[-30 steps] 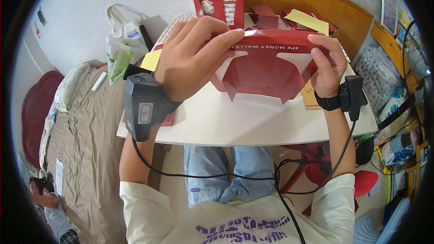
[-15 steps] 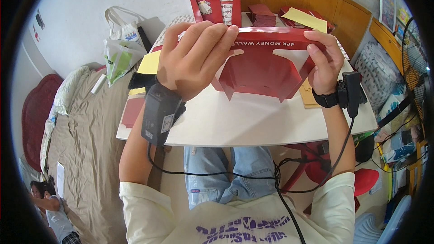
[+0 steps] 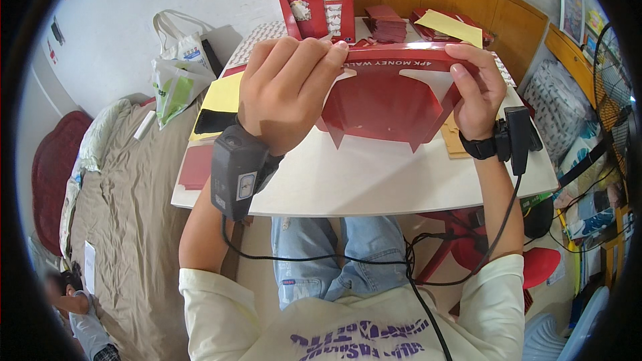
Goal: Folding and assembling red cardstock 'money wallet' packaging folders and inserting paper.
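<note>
A red cardboard display box (image 3: pixel 382 108), folded open with angled flaps and a cut-out, is held up above the white table. My left hand (image 3: pixel 289 90) curls over the left end of its upper edge, fingers bent across the board; the thumb is hidden. At the right end, my right hand (image 3: pixel 476 87) pinches the same edge between thumb and fingers. The lower flaps hang toward me, their points just over the tabletop.
A finished-looking red box (image 3: pixel 315 3) stands upright at the table's back. Beside it lie stacks of dark red card pieces (image 3: pixel 386 25) and a yellow sheet (image 3: pixel 451 27). More yellow paper (image 3: pixel 221 99) is at the left. Black cables (image 3: pixel 321 257) trail from both wrists. A bed (image 3: pixel 130 214) adjoins on the left.
The box has tipped slightly, so its inner panel fills more of the cut-out. My left hand has shifted a little down with its edge; my right hand keeps its pinch.
</note>
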